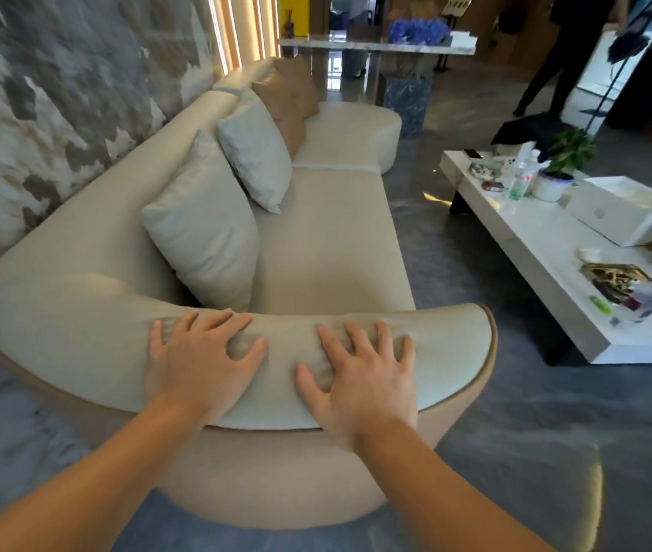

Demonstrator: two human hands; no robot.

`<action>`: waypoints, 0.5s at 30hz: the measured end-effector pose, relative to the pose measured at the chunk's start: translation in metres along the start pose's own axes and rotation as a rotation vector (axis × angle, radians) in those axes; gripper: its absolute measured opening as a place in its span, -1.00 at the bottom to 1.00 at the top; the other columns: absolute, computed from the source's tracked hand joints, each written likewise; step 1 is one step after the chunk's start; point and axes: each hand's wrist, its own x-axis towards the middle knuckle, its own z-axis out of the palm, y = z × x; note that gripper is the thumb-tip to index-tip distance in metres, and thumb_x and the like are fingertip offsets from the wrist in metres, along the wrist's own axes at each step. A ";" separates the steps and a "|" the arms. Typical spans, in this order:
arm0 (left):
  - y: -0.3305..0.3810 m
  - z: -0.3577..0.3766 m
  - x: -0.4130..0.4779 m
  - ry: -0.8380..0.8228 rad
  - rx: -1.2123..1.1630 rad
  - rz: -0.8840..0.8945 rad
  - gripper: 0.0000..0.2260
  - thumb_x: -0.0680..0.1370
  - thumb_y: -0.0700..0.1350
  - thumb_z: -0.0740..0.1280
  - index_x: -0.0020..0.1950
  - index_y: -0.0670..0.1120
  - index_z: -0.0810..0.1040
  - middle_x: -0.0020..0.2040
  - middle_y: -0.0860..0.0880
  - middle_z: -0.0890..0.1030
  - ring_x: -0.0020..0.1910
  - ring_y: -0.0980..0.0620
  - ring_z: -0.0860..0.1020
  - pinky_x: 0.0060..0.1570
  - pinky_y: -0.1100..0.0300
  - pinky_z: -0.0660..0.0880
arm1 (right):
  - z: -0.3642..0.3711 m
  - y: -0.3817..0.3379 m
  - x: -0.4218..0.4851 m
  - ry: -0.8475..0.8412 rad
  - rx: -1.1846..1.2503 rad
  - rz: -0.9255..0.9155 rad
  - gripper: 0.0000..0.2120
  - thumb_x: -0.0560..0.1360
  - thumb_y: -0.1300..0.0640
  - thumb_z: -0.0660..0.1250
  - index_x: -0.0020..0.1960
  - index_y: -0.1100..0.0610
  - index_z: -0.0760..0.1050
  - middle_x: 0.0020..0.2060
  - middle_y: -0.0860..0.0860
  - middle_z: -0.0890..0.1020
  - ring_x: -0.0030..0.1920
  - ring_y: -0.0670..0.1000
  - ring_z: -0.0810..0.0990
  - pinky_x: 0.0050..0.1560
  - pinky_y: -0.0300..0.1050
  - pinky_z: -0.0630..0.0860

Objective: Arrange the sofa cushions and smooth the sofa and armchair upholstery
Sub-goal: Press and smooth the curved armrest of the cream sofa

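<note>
A long cream sofa (332, 241) runs away from me along the wall. Its rounded near armrest (77, 312) lies right below me. My left hand (201, 356) and my right hand (364, 376) both press flat on the armrest top, fingers spread, and the upholstery wrinkles between them. Two cream cushions (205, 225) (254, 149) lean against the backrest. Behind them, two tan cushions (290, 93) stand near the far end.
A low white coffee table (535, 249) stands right of the sofa, holding a potted plant (563, 161), a white box (619, 209), bottles and small items. A person (563, 53) stands at the back right. A marble console with blue flowers (418, 31) is beyond the sofa.
</note>
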 end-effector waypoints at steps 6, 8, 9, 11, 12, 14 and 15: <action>0.001 0.002 0.002 0.004 -0.011 0.003 -0.43 0.38 0.44 -0.02 0.31 0.34 0.43 0.39 0.25 0.43 0.44 0.05 0.28 0.46 -0.18 0.03 | 0.000 0.000 0.001 -0.005 -0.031 0.015 -0.29 0.46 -0.44 -0.19 0.55 -0.22 0.05 0.53 -0.08 0.25 0.54 0.22 0.03 0.48 0.31 -0.08; 0.001 0.000 0.001 -0.006 -0.004 0.004 -0.44 0.40 0.43 -0.02 0.33 0.33 0.41 0.40 0.26 0.42 0.45 0.04 0.26 0.47 -0.19 0.01 | -0.002 -0.001 0.001 -0.006 -0.044 0.022 -0.29 0.46 -0.44 -0.20 0.55 -0.22 0.03 0.53 -0.08 0.23 0.54 0.21 0.03 0.49 0.30 -0.08; 0.000 -0.001 0.001 -0.012 -0.002 0.008 -0.45 0.41 0.42 -0.01 0.33 0.33 0.41 0.40 0.26 0.41 0.45 0.04 0.25 0.47 -0.19 0.01 | -0.001 -0.002 0.000 -0.005 -0.054 0.023 -0.29 0.46 -0.44 -0.20 0.55 -0.23 0.02 0.53 -0.08 0.23 0.55 0.20 0.03 0.49 0.29 -0.09; 0.001 -0.002 -0.001 -0.033 0.003 0.019 -0.45 0.42 0.41 -0.01 0.34 0.32 0.39 0.42 0.24 0.39 0.46 0.03 0.23 0.47 -0.20 -0.01 | 0.000 -0.002 -0.002 -0.030 -0.070 0.040 -0.29 0.46 -0.44 -0.22 0.56 -0.24 -0.01 0.54 -0.09 0.20 0.55 0.19 0.01 0.50 0.28 -0.10; 0.001 -0.003 -0.002 -0.048 0.005 0.024 -0.46 0.43 0.41 -0.02 0.36 0.32 0.37 0.45 0.23 0.36 0.48 0.02 0.22 0.47 -0.20 -0.02 | 0.000 -0.002 -0.001 -0.058 -0.076 0.048 -0.29 0.46 -0.45 -0.23 0.56 -0.25 -0.03 0.56 -0.09 0.17 0.56 0.19 -0.02 0.50 0.28 -0.13; 0.000 -0.008 -0.001 -0.111 0.035 0.087 -0.45 0.47 0.39 -0.06 0.43 0.33 0.25 0.53 0.20 0.24 0.52 0.00 0.15 0.46 -0.23 -0.06 | -0.007 -0.003 0.005 -0.172 -0.077 0.074 -0.30 0.46 -0.44 -0.23 0.56 -0.28 -0.12 0.60 -0.09 0.04 0.58 0.19 -0.13 0.50 0.30 -0.20; 0.000 -0.012 -0.001 -0.215 0.045 0.112 -0.45 0.49 0.38 -0.09 0.47 0.32 0.16 0.56 0.18 0.15 0.54 -0.02 0.09 0.45 -0.25 -0.09 | -0.015 -0.005 0.007 -0.269 -0.082 0.092 -0.32 0.47 -0.43 -0.21 0.56 -0.29 -0.16 0.61 -0.09 -0.04 0.58 0.19 -0.18 0.49 0.31 -0.22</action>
